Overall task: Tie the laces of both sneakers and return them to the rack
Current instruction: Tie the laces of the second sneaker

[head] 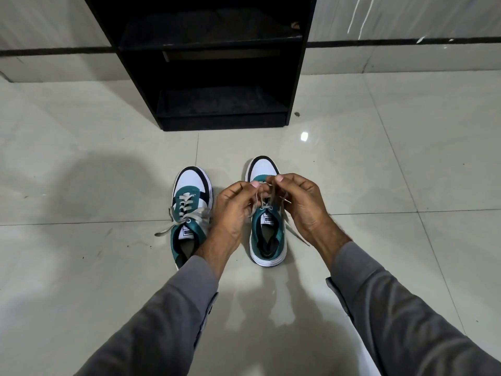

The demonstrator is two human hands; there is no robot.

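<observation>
Two teal, white and black sneakers stand side by side on the floor, toes pointing away from me. The left sneaker (pixel 189 210) has its grey laces tied in a bow across the tongue. Over the right sneaker (pixel 267 234) both my hands meet. My left hand (pixel 234 210) and my right hand (pixel 301 204) each pinch part of that shoe's grey laces (pixel 267 199), lifted above the eyelets. One loose lace end trails to the shoe's right. The black shoe rack (pixel 217 63) stands open just beyond the shoes.
The floor is pale glossy tile (pixel 95 172) all around, with wide room left and right of the shoes. The rack's lower shelf (pixel 222 104) looks dark and bare. A tiled wall with a black stripe (pixel 406 42) runs behind.
</observation>
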